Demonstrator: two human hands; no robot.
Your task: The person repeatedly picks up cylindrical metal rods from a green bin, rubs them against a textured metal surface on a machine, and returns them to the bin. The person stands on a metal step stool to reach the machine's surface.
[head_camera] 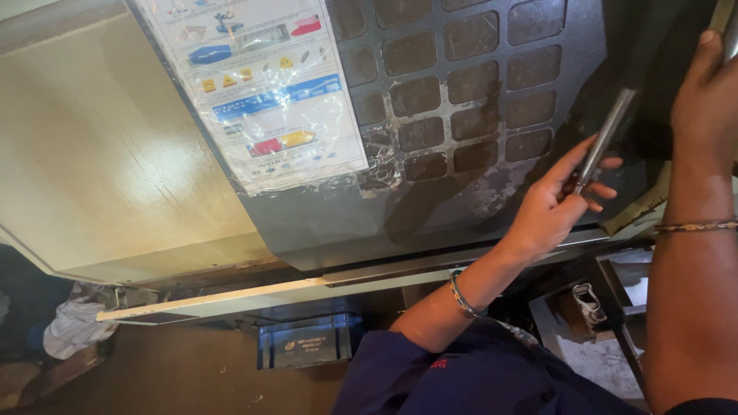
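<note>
The left hand (555, 201) is pinched about the lower end of a slim, grey, round metal rod (609, 138), thumb above and fingers curled beneath; the rod runs slantwise up and to the right from that hand, lying against the dark grey machine door (430, 207) near its lower right corner; its upper end passes into shadow and cannot be followed. The right hand (706, 92) is closed about a second pale metal bar (726, 31) at the top right corner of the view; hand and bar are both cut off by the frame edge, and whether this bar is one piece with the rod cannot be told. A thin metal bangle (462, 294) sits on the left wrist; a thin beaded bracelet (696, 226) crosses the right forearm; a dark blue sleeve (461, 376) fills the lower middle.

The door carries a grid of dull square recesses (461, 84) across its upper part; a white laminated notice sheet with coloured pictograms (261, 92) is taped at its upper left, the plastic film crumpled along the lower edge; the paint along the door's lower edge is worn and blotched. A cream-coloured machine panel (108, 161) adjoins the door on the left. Below the door's lower edge stand a blue-grey plastic crate (307, 342), a white crumpled rag (73, 327) at the far left, and a dim metal frame (623, 307) at the lower right whose contents are hard to make out.
</note>
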